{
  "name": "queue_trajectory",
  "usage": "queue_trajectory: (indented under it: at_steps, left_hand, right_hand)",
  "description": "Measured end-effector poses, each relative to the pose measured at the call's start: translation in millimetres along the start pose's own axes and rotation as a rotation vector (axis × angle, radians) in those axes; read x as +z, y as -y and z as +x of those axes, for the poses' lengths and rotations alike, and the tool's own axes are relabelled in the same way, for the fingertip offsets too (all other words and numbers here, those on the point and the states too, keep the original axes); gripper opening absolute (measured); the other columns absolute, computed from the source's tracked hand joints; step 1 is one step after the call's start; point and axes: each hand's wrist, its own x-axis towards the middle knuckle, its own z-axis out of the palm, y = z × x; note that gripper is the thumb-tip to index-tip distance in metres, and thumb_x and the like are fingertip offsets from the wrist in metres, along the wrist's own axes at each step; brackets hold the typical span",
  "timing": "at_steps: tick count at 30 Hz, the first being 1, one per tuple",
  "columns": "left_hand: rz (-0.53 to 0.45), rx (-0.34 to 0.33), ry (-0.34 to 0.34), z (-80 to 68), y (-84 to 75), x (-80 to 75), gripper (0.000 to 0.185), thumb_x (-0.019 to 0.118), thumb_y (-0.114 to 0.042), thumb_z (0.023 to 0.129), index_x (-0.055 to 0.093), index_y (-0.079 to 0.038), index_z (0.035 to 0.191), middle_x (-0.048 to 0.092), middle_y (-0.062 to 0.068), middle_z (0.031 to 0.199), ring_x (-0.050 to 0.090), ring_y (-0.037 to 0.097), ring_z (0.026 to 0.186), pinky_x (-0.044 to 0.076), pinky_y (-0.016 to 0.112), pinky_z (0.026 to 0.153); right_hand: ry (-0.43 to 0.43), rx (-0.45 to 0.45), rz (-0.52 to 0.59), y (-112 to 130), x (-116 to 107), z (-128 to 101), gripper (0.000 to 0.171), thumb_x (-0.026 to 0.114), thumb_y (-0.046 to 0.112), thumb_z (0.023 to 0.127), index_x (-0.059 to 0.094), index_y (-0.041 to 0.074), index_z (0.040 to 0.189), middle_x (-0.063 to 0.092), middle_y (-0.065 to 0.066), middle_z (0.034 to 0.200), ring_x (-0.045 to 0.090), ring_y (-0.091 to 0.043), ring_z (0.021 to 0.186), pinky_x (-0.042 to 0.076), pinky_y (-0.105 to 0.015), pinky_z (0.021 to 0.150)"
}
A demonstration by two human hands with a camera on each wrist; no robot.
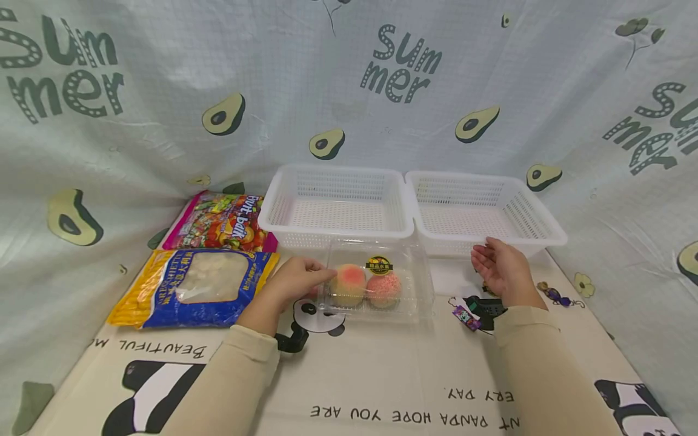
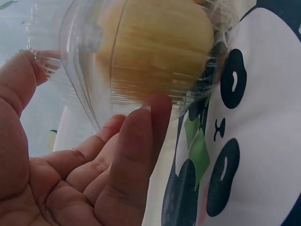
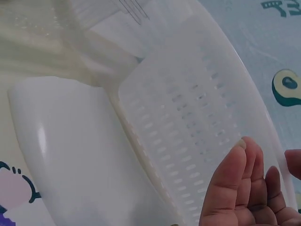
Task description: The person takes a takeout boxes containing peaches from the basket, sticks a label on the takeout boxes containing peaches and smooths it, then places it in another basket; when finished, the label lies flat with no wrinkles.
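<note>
A clear plastic fruit box point(image 1: 414, 290) with two round peach-like fruits point(image 1: 349, 284) inside sits in the middle, in front of the white baskets. My left hand point(image 1: 297, 280) grips its left end; in the left wrist view the thumb and fingers of that hand point(image 2: 89, 174) lie on both sides of the clear edge. My right hand point(image 1: 504, 269) hovers at the front of the right white basket point(image 1: 491, 248), palm turned inward and fingers loosely bent, holding nothing. The right wrist view has its fingers point(image 3: 228, 181) beside the basket's slotted wall point(image 3: 188, 132).
The left white basket point(image 1: 335, 233) stands against the right one. On the left lie a blue-and-yellow pasta bag point(image 1: 196, 312) and a pink candy bag point(image 1: 218, 221). Beside my right wrist are a small purple packet point(image 1: 466, 318), a dark object point(image 1: 491, 307) and a small purple-and-gold item point(image 1: 555, 295).
</note>
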Motion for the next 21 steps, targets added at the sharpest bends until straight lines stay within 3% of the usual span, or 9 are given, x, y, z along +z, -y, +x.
queue_trajectory:
  at_steps: [7, 13, 21]
  left_hand:
    - [-0.016, -0.014, 0.058, 4.8, 6.4, 2.2, 0.041, 0.073, -0.048, 0.091, 0.07, -0.008, 0.102, 0.065, 0.008, 0.101, 0.058, 0.023, 0.088, 0.054, 0.032, 0.073]
    - [-0.036, -0.004, 0.117, 3.9, 7.5, 0.6, 0.041, 0.066, -0.046, 0.097, 0.065, -0.005, 0.099, 0.062, 0.007, 0.099, 0.06, 0.022, 0.086, 0.055, 0.031, 0.074]
    - [0.007, 0.021, 0.093, 2.0, 7.9, 0.3, 0.043, 0.063, -0.049, 0.098, 0.062, -0.006, 0.097, 0.063, 0.008, 0.098, 0.061, 0.023, 0.088, 0.056, 0.03, 0.076]
  right_hand:
    - [0.032, 0.061, 0.176, -0.6, -0.9, 2.9, 0.022, 0.059, 0.029, 0.105, 0.052, 0.011, 0.115, 0.069, -0.005, 0.092, 0.071, -0.016, 0.093, 0.061, -0.029, 0.086]
    - [0.029, 0.0, 0.151, -1.3, 2.4, 4.1, 0.021, 0.057, 0.027, 0.106, 0.052, 0.01, 0.117, 0.069, -0.005, 0.093, 0.073, -0.015, 0.09, 0.061, -0.027, 0.086]
    - [0.006, -0.021, 0.154, -1.4, 7.4, 4.4, 0.019, 0.057, 0.026, 0.106, 0.052, 0.01, 0.115, 0.069, -0.005, 0.09, 0.073, -0.016, 0.091, 0.061, -0.027, 0.085]
